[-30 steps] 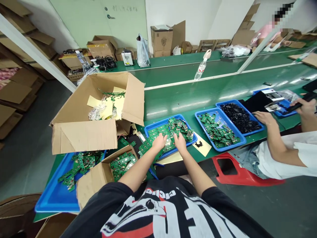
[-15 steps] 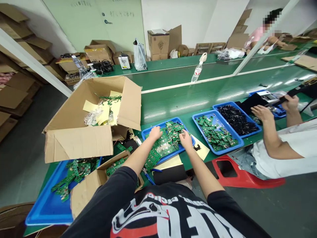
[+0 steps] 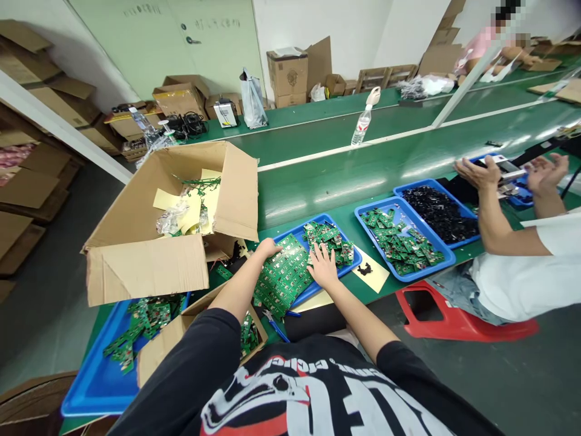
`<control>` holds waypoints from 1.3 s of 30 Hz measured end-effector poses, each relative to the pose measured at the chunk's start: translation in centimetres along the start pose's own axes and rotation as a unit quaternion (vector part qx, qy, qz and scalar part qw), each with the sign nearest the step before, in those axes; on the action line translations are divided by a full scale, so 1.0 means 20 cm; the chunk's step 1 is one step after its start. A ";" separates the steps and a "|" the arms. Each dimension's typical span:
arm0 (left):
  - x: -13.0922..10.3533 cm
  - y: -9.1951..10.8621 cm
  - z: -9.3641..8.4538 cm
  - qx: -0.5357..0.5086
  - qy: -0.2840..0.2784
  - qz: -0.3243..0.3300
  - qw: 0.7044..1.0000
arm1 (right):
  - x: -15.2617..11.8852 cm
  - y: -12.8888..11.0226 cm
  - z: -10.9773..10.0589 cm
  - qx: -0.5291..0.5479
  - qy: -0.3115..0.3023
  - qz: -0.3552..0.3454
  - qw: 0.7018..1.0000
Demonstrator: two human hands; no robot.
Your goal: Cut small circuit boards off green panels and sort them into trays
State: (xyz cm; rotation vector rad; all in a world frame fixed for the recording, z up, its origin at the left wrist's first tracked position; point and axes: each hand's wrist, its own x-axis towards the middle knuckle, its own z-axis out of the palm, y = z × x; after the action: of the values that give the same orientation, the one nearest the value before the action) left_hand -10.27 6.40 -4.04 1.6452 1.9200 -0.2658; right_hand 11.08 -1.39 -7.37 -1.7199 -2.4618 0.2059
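My left hand grips the upper left edge of a large green circuit panel, which lies tilted over the left part of a blue tray. Fingers spread, my right hand rests at the panel's right edge, against a pile of small green boards in the same tray. Blue-handled pliers lie below the panel, beside a cardboard box of boards.
A large open carton stands at the left, above a blue tray. To the right are a tray of boards and one of black parts. A co-worker's hands are beyond. A bottle stands behind.
My left hand has moved left to the panel's edge, and the panel shows more fully. My right hand has shifted left and opened flat. The co-worker's hands have risen and opened.
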 end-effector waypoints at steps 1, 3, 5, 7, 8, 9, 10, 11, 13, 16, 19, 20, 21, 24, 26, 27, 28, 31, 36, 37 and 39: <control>-0.01 -0.02 -0.01 -0.003 -0.005 -0.002 1.000 | 0.00 0.00 0.01 0.000 0.002 0.004 1.000; -0.03 -0.07 -0.03 -0.008 -0.009 -0.009 1.000 | 0.00 -0.01 0.01 -0.001 0.005 0.008 1.000; -0.06 -0.11 -0.04 -0.013 -0.007 -0.019 1.000 | 0.00 -0.02 0.02 -0.004 0.007 0.009 1.000; -0.09 -0.14 -0.02 -0.018 -0.001 -0.031 0.999 | 0.00 -0.02 0.03 -0.007 0.011 0.012 1.000; -0.10 -0.16 -0.01 -0.022 0.001 -0.035 0.999 | 0.00 -0.02 0.03 -0.010 0.014 0.016 1.000; -0.12 -0.17 0.00 -0.026 0.003 -0.039 0.999 | 0.00 -0.02 0.04 -0.013 0.018 0.020 1.000; -0.13 -0.19 0.01 -0.032 0.004 -0.042 0.999 | 0.00 -0.03 0.04 -0.015 0.024 0.024 0.999; -0.14 -0.21 0.01 -0.038 0.005 -0.045 0.998 | 0.00 -0.03 0.05 -0.019 0.030 0.029 0.999; -0.16 -0.25 0.02 -0.050 0.010 -0.052 0.997 | 0.00 -0.04 0.06 -0.026 0.039 0.034 0.998; -0.19 -0.33 0.00 -0.061 0.020 -0.064 0.996 | 0.00 -0.04 0.06 -0.030 0.039 0.035 0.998; -0.21 -0.41 -0.02 -0.076 0.019 -0.070 0.994 | -0.01 -0.05 0.04 -0.017 0.039 0.035 0.998; -0.21 -0.44 -0.02 -0.083 0.019 -0.073 0.994 | -0.01 -0.05 0.03 -0.005 0.043 0.035 0.998; -0.22 -0.46 -0.01 -0.091 0.021 -0.076 0.993 | -0.02 -0.06 0.01 0.014 0.049 0.034 0.998; -0.22 -0.50 0.02 -0.118 0.042 -0.089 0.988 | -0.06 -0.13 -0.04 0.123 0.029 -0.012 0.992; -0.21 -0.51 0.04 -0.138 0.060 -0.097 0.984 | -0.10 -0.21 -0.06 0.215 -0.033 -0.079 0.973; -0.21 -0.52 0.05 -0.149 0.069 -0.100 0.981 | -0.13 -0.26 -0.07 0.247 -0.068 -0.110 0.960; -0.21 -0.52 0.06 -0.159 0.076 -0.102 0.979 | -0.15 -0.30 -0.07 0.264 -0.096 -0.129 0.951; -0.22 -0.53 0.09 -0.189 0.091 -0.106 0.972 | -0.20 -0.40 -0.05 0.251 -0.124 -0.096 0.955; -0.24 -0.54 0.07 -0.216 0.114 -0.126 0.961 | -0.17 -0.42 0.01 0.336 -0.150 -0.006 0.930; -0.25 -0.55 0.06 -0.215 0.120 -0.134 0.960 | -0.17 -0.40 0.01 0.354 -0.157 -0.011 0.922; -0.27 -0.57 0.04 -0.205 0.128 -0.148 0.959 | -0.16 -0.36 0.00 0.369 -0.160 -0.026 0.915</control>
State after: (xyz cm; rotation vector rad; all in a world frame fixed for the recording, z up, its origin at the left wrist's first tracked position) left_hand -20.48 -0.90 -4.19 1.1618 2.2319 0.2337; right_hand 5.43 -6.85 -6.13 -1.3432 -2.1559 1.3089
